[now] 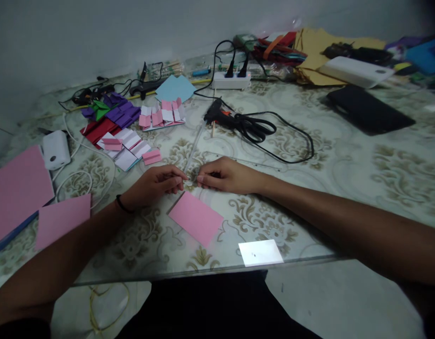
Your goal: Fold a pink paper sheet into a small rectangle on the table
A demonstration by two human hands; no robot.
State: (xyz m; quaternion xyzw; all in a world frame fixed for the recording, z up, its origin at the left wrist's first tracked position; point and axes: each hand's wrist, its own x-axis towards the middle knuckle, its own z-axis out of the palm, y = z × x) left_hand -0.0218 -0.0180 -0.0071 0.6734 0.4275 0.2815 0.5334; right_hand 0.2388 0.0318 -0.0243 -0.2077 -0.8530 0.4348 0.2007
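Observation:
My left hand (164,181) rests over the patterned table with fingers curled together; whatever its fingertips hold, if anything, is too small to make out. Close to its right, my right hand (222,175) is also closed, thumb against forefinger, with its contents hidden. The two hands are apart by a small gap. Just below them lies a pink paper rectangle (196,218), flat on the table (326,188). A black glue gun (220,114) lies beyond the hands, a clear stick running from it toward the gap between them.
Folded pink and white papers (127,147), purple pieces (121,110) and a white power strip (231,81) lie farther back. Pink sheets (19,190) are at left, a black case (369,109) at right. A white card (261,253) lies by the front edge.

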